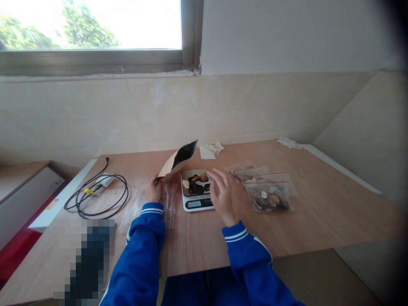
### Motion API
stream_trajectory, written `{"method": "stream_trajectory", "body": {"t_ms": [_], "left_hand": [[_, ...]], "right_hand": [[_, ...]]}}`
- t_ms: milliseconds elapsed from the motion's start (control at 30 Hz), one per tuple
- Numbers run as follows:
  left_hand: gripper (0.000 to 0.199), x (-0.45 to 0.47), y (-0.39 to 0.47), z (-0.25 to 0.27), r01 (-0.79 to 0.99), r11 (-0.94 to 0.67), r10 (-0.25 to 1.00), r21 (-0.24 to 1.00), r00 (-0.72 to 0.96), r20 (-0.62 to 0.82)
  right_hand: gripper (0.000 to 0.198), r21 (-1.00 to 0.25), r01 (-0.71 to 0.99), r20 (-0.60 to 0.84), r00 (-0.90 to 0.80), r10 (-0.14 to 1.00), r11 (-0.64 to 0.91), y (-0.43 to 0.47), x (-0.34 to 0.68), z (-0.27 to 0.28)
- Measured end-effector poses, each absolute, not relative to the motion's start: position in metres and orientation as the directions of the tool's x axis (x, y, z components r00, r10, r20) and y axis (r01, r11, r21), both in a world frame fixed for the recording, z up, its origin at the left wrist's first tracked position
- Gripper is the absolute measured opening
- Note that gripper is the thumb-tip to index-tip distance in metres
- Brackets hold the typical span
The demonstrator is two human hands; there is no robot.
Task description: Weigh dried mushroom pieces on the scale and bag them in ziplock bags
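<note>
My left hand (153, 190) grips the bottom corner of a brown paper pouch (177, 163) with a dark open mouth, tilted up to the right. Beside it stands a small white kitchen scale (196, 204) with dark dried pieces (195, 184) lying on its platform. My right hand (225, 193) hovers over the scale's right edge, fingers spread, holding nothing. A clear zip bag (168, 199) lies flat between my left wrist and the scale.
Clear zip bags with dark dried pieces (269, 196) lie right of the scale. A coiled black cable (99, 195) lies at the left. Crumpled paper (215, 148) sits near the wall, more paper (289, 143) at the far right. A blurred dark object (89, 263) is near left.
</note>
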State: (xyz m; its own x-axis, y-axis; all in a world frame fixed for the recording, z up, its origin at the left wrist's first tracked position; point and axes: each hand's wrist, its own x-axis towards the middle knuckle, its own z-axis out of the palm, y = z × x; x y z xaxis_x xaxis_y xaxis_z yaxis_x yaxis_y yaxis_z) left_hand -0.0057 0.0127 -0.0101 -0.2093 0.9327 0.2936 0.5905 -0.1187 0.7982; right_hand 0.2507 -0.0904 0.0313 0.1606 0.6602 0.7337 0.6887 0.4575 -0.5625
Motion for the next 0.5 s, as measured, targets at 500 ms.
{"method": "stream_trajectory", "body": {"t_ms": [500], "left_hand": [[0.037, -0.003, 0.008, -0.007, 0.597, -0.193, 0.914, 0.778, -0.179, 0.363]], "right_hand": [[0.034, -0.422, 0.728, 0.423, -0.369, 0.828, 0.540, -0.068, 0.241, 0.098]]}}
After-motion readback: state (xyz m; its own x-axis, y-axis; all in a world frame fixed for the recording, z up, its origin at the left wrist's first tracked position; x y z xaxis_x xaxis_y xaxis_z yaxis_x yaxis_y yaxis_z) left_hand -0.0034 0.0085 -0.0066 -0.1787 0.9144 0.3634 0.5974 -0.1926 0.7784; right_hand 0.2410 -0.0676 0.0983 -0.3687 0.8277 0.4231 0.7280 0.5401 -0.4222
